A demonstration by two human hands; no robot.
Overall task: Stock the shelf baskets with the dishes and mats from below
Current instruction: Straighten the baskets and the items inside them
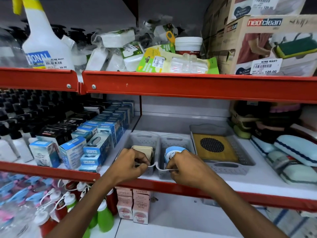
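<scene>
So you've got both hands on the two narrow grey baskets sitting side by side on the white middle shelf point(240, 184). Your left hand point(127, 164) is pinched shut on the near rim of the left basket point(137, 138), which holds a stack of beige square mats point(143, 150) standing on edge. Your right hand point(183, 166) is clamped the same way on the near rim of the right basket point(175, 140), and that one has round blue-rimmed dishes point(173, 152) stood upright in it, a dark spotted pattern showing on the front one. The two baskets are touching each other, both right at the near edge of the shelf. Just to the right sits a wider grey basket point(240, 157) with a bamboo-looking board lying flat in it, a black round mesh patch point(212, 145) in its middle. Further right is a pile of pale blue sponges point(295, 148). Off to the left you've got rows of blue and white boxes point(96, 140), and beyond those, black-capped bottles. Up on the shelf above there's a white spray bottle point(44, 42) at the left and a Neo Clean carton point(267, 45) at the right. Below the red shelf edge you can see pink boxes point(132, 205) and green and red squeeze bottles.
</scene>
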